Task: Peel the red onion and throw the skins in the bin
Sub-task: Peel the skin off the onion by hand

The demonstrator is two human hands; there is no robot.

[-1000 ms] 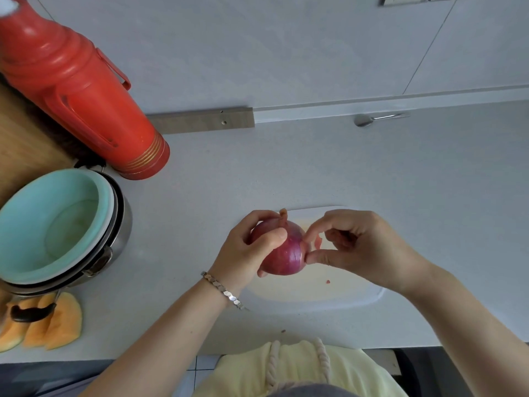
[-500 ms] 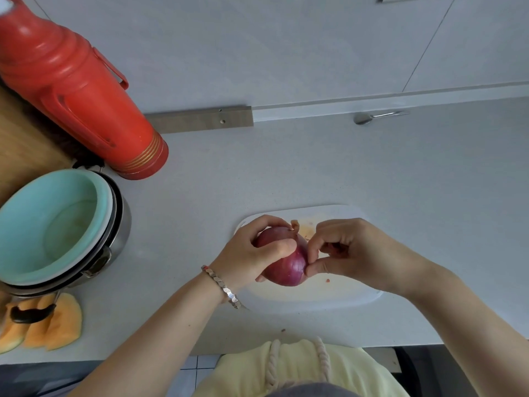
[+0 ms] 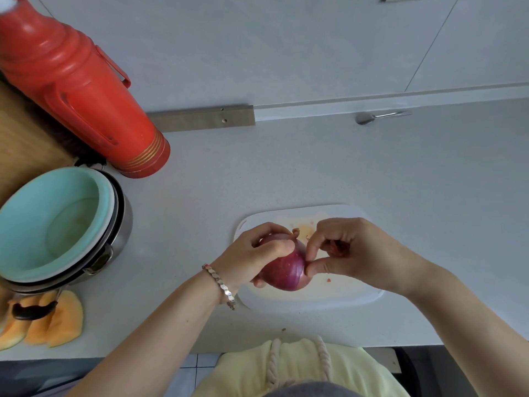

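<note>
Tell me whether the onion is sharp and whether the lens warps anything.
Head view: the onion is sharp enough between the left hand and right hand; light is soft, shadows faint; wide-angle distortion tilts the red flask at the edge.

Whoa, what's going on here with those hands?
A person is peeling a red onion above a white cutting board on the counter. The left hand grips the onion, and the right hand pinches the skin at its side with thumb and forefinger. Some reddish scraps seem tucked in the right palm. No bin is in view.
</note>
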